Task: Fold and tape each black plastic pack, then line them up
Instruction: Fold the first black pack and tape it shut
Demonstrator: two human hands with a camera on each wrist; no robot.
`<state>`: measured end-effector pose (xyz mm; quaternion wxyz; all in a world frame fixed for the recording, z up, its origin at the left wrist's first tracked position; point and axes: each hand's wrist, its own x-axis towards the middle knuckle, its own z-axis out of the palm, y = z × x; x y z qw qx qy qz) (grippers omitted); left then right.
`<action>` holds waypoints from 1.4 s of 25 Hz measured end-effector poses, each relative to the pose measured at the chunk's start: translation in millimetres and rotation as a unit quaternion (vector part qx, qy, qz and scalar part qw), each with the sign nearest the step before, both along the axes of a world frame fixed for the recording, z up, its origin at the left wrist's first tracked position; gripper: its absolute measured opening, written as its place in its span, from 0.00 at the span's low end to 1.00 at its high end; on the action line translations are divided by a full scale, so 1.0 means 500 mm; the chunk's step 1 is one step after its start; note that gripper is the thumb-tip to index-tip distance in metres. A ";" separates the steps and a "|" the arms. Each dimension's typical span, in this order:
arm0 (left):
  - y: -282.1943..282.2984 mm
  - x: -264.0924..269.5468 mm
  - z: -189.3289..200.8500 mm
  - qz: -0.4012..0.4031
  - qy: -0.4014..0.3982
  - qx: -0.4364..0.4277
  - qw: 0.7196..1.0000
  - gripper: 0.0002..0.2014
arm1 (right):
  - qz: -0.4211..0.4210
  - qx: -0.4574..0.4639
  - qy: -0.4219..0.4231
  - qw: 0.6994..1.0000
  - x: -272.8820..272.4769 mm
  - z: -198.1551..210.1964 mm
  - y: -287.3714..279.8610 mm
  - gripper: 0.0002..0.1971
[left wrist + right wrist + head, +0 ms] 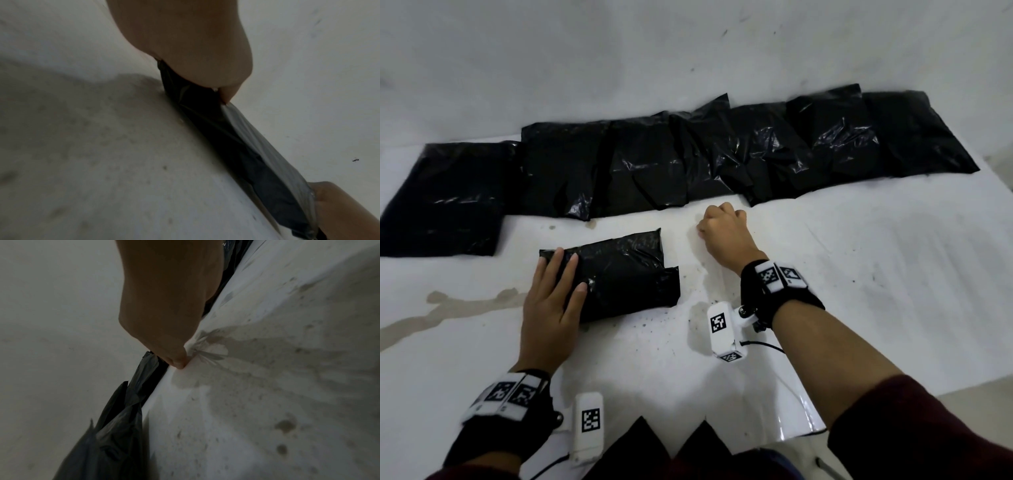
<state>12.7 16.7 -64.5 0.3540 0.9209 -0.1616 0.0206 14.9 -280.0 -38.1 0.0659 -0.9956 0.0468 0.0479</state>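
Pinning the folded pack (619, 277) flat, your left hand (551, 308) lies straight-fingered on its left end. Your right hand (722, 233) is curled near the right end, fingertips (179, 363) on the white sheet (859, 274), no tape showing.

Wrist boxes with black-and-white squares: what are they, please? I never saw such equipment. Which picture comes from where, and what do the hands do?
There is no machine: a person works with bare hands. The white boxes at the wrists are small cameras. The wide picture comes from a camera on the head; the two dark close pictures look along each hand. On the white sheet lie a row of black plastic packs at the far side and one folded pack nearer. The left hand rests flat on the folded pack. The right hand is curled beside it; its wrist picture shows a fingertip gathering the sheet into wrinkles, so it seems to pinch the sheet. No tape is visible.
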 end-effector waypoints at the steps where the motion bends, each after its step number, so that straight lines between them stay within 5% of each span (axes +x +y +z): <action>1: 0.000 0.000 0.000 -0.001 0.000 0.000 1.000 0.32 | 0.003 0.003 -0.001 1.000 0.002 0.002 -0.001 0.13; 10: -0.009 -0.006 -0.002 -0.001 -0.025 0.006 1.000 0.31 | -0.034 0.017 0.028 0.999 -0.038 0.003 -0.047 0.27; 18: -0.007 -0.004 -0.001 -0.005 -0.022 0.013 1.000 0.31 | -0.088 0.038 -0.012 0.995 0.000 -0.013 -0.043 0.13; 30: -0.007 -0.004 -0.004 -0.009 -0.038 0.026 0.999 0.31 | -0.075 0.034 -0.009 0.997 0.001 -0.016 -0.039 0.13; 35: -0.006 -0.006 -0.005 -0.007 -0.040 0.028 0.999 0.30 | -0.075 0.097 -0.087 0.989 -0.001 -0.031 -0.047 0.08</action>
